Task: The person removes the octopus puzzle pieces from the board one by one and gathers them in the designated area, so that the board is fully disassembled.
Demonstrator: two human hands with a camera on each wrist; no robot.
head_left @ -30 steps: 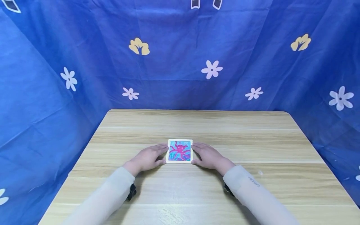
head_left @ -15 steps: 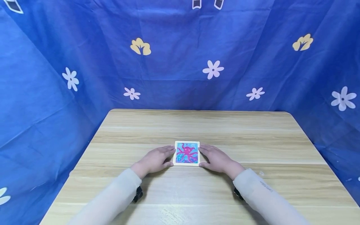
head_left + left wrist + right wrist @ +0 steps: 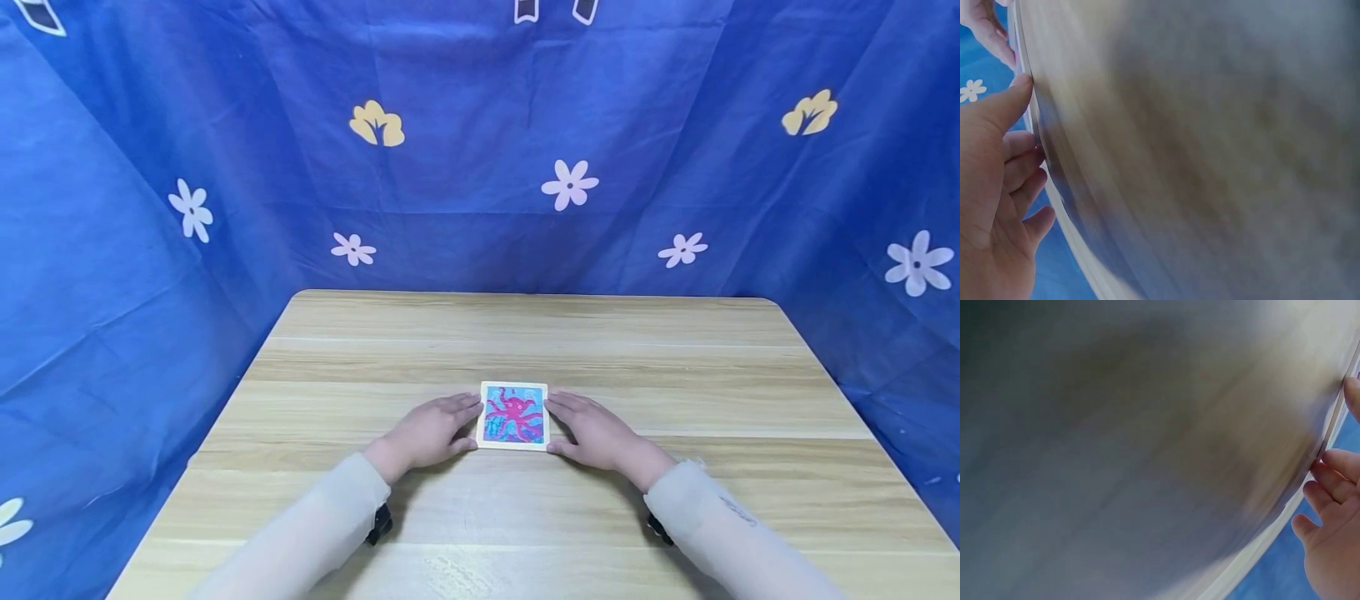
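A square framed picture (image 3: pixel 504 429), painted with a pink-red octopus (image 3: pixel 515 408) on blue, appears to lie flat, painted face up, on the wood-grain desk (image 3: pixel 465 333). It sits close to the midline between the desk's left and right edges, well apart from the far edge; the near edge is out of view. Its pale border (image 3: pixel 513 446) runs roughly parallel to the desk's far edge.

The left hand (image 3: pixel 429 433) touches the picture's left side, fingertips along the upper part and thumb by the near left corner. The right hand (image 3: pixel 596 433) mirrors it on the right side. Both hands have fingers extended rather than curled round the border; the wrist views show the other fingers loose. Contact at the rim alone leaves the painting uncovered, and matching contacts on opposite sides probably steady it and make it easy to guide squarely.

Outward come pale sleeves (image 3: pixel 322 517), with a dark device (image 3: pixel 380 525) under the left cuff and another (image 3: pixel 658 530) under the right. Blue cloth (image 3: pixel 450 183) with white flowers and yellow trees hangs beyond the desk's far edge and both sides.
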